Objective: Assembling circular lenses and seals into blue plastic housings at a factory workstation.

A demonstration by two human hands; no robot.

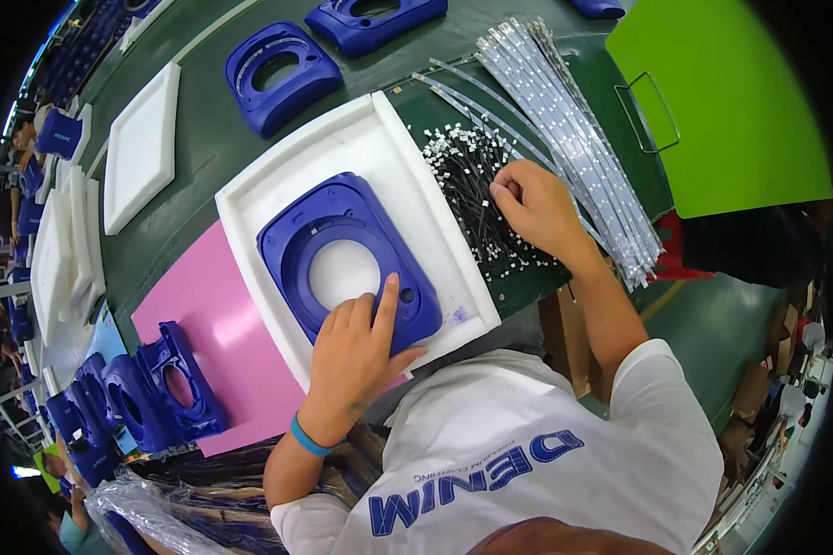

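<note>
A blue plastic housing (405, 248) with a large round opening lies in a white foam tray (461, 285). My left hand (354, 344) rests on the housing's near edge, index finger stretched out and thumb spread to the side. To the right of the tray is a heap of thin black cables (477, 199) with small white connectors. Over this heap is my right hand (535, 205), its thumb and fingers curled together. What sits between those fingertips is hidden.
A bundle of LED strips (574, 139) lies right of the cables, beside a green board (722, 111) with a wire handle. More blue housings (278, 79) stand at the back and at the left (180, 384). A pink sheet (208, 324) lies left of the tray; another white tray (142, 148) is beyond.
</note>
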